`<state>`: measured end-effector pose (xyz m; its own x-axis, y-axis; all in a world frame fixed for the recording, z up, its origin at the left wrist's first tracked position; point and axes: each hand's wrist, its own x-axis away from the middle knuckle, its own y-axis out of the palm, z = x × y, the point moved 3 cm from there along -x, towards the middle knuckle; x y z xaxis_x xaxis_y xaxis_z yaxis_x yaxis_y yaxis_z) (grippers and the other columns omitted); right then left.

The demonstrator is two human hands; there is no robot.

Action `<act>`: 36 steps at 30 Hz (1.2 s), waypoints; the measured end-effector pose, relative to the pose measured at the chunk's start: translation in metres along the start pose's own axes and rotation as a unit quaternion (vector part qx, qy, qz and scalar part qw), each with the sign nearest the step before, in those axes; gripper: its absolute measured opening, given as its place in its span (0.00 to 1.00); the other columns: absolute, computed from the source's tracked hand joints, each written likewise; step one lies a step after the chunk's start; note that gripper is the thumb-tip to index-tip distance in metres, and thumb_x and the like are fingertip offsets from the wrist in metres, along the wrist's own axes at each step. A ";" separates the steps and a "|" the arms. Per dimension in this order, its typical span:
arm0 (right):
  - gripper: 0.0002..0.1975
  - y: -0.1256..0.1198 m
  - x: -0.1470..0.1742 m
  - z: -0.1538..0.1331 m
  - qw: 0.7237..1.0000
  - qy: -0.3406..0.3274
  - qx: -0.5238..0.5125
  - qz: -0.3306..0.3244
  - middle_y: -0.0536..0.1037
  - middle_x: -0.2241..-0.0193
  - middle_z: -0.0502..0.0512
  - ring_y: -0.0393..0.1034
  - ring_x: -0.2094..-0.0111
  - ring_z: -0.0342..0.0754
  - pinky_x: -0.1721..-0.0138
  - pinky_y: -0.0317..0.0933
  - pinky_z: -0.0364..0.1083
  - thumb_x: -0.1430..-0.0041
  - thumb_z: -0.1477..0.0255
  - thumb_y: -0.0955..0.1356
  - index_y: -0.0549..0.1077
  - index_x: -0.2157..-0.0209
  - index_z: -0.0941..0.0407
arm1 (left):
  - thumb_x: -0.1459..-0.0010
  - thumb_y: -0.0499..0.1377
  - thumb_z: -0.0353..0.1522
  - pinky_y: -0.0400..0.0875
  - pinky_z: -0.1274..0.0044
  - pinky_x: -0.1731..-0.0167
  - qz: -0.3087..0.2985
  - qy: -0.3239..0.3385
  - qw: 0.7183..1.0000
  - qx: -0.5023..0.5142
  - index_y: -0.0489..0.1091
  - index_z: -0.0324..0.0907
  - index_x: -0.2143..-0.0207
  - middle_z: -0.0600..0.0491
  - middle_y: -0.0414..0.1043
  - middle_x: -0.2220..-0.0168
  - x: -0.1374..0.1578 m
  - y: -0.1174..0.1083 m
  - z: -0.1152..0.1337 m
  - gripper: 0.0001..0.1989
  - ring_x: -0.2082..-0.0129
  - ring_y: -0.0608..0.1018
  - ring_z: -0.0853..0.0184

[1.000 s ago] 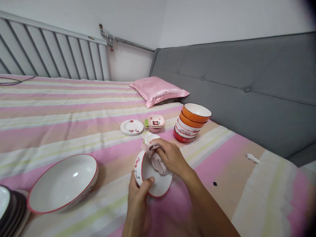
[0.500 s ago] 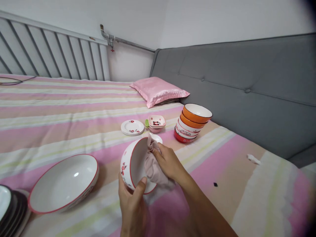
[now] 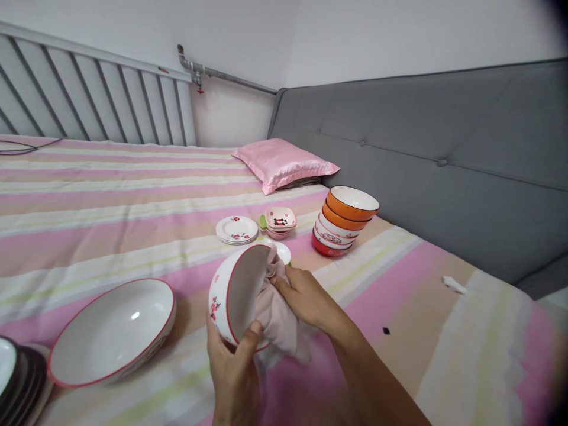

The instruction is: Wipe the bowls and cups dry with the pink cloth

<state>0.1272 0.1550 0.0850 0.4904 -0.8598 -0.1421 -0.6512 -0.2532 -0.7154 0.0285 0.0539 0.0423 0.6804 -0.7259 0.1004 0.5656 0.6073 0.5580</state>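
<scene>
A white bowl (image 3: 221, 295) with a red rim and red blossoms on its outside is held tilted on its side, its opening turned to the right. My left hand (image 3: 235, 361) grips it from below, thumb over the lower rim and fingers behind the wall. A pale pink cloth (image 3: 279, 316) is bunched in my right hand (image 3: 304, 296), pressed against the bowl's inside near the right rim. The cloth's loose end hangs below the bowl. Part of the bowl's inner surface is hidden by the cloth.
On the striped bedsheet stand a large red-rimmed bowl (image 3: 113, 331), dark-edged dishes (image 3: 24, 378), small flowered plates (image 3: 236, 228), little pink dishes (image 3: 280, 218) and a leaning stack of bowls (image 3: 346, 219). Behind lie a pink pillow (image 3: 284, 163) and a grey headboard (image 3: 412, 130).
The bowl and my left hand have shifted slightly left and tilted a little. The cloth has slid lower along the bowl's inside and hangs out further; my right hand still grips it.
</scene>
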 end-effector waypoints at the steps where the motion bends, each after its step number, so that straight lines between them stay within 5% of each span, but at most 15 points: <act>1: 0.12 -0.001 0.000 0.001 1.000 0.007 0.014 -0.003 0.79 0.70 0.56 0.72 0.67 0.51 0.70 0.57 0.42 0.37 0.68 0.61 0.73 0.70 0.56 | 0.61 0.69 0.33 0.67 0.78 0.59 -0.006 -0.005 1.000 -0.009 0.64 0.45 0.46 0.52 0.73 0.58 -0.001 0.000 -0.002 0.36 0.57 0.74 0.62; 11: 0.08 -0.019 0.000 0.002 0.982 0.008 0.187 0.013 0.78 0.68 0.57 0.71 0.67 0.51 0.72 0.46 0.43 0.35 0.69 0.59 0.67 0.62 0.55 | 0.62 0.68 0.38 0.70 0.75 0.67 -0.046 -0.042 0.996 -0.058 0.68 0.39 0.50 0.48 0.76 0.65 -0.004 0.001 -0.010 0.34 0.65 0.76 0.59; 21: 0.05 -0.024 0.004 -0.002 0.968 -0.058 0.243 0.007 0.78 0.67 0.55 0.71 0.69 0.50 0.73 0.41 0.44 0.35 0.71 0.60 0.65 0.62 0.55 | 0.62 0.68 0.46 0.71 0.69 0.60 -0.058 -0.108 0.987 -0.102 0.74 0.38 0.54 0.42 0.77 0.59 -0.011 -0.006 -0.011 0.33 0.55 0.76 0.48; 27: 0.05 -0.023 0.007 -0.003 0.971 -0.055 0.231 -0.006 0.78 0.67 0.54 0.71 0.68 0.49 0.72 0.42 0.44 0.36 0.72 0.60 0.66 0.62 0.54 | 0.61 0.66 0.52 0.68 0.67 0.53 -0.058 -0.100 0.988 -0.098 0.77 0.38 0.64 0.42 0.77 0.60 -0.008 -0.003 -0.009 0.29 0.49 0.71 0.46; 31: 0.07 -0.024 0.001 0.008 0.980 0.011 0.196 0.030 0.78 0.70 0.56 0.70 0.68 0.50 0.71 0.45 0.43 0.37 0.70 0.60 0.68 0.65 0.55 | 0.63 0.64 0.56 0.66 0.69 0.51 -0.060 -0.043 0.993 -0.089 0.75 0.39 0.56 0.44 0.76 0.55 -0.011 -0.003 -0.008 0.37 0.46 0.69 0.49; 36: 0.09 -0.012 -0.010 0.024 0.997 0.055 -0.003 0.057 0.78 0.66 0.56 0.71 0.64 0.50 0.66 0.55 0.43 0.38 0.70 0.60 0.70 0.67 0.56 | 0.63 0.67 0.51 0.69 0.69 0.57 -0.108 -0.014 0.991 -0.075 0.63 0.40 0.43 0.43 0.74 0.53 -0.016 -0.006 -0.002 0.46 0.49 0.72 0.50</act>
<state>0.1444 0.1776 0.0785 0.3466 -0.9266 -0.1457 -0.7026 -0.1535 -0.6948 0.0157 0.0624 0.0358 0.5239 -0.8516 0.0169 0.7605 0.4766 0.4410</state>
